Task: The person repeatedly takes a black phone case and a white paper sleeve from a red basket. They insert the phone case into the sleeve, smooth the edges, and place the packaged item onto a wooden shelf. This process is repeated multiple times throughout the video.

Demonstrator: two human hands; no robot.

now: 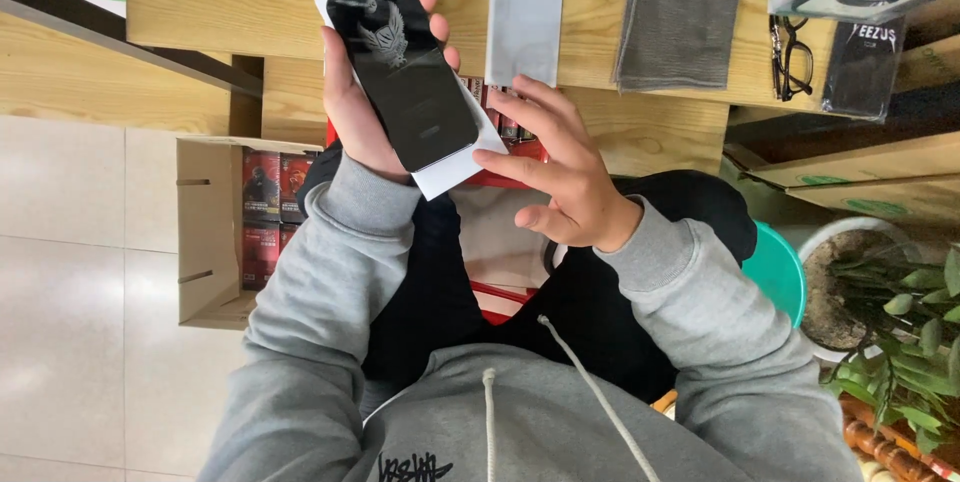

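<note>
**Holding a dark phone-shaped panel over the lap**

Gripping from behind, the left hand (365,107) holds a glossy black panel (405,67) flat against a white card (462,164); its fingers (432,4) wrap narrowly round the far edge, thumb hidden beneath. The panel sits above the lap, near the edge of the wooden worktop (250,2), tilted toward the camera. The right hand (560,172) hovers just beside the card's lower corner, fingers spread loosely, holding nothing; whether a fingertip touches the card cannot be told.

On the worktop lie a pale strip (524,17), a grey cloth (678,27) and glasses (790,57). An open carton (205,232) of red packets stands on the tiled floor (70,292).

Risks, as judged: the grip spans only the edges, so panel and card could slide apart and fall to the floor. Bare fingertips on the glossy face would likely leave smears.
</note>
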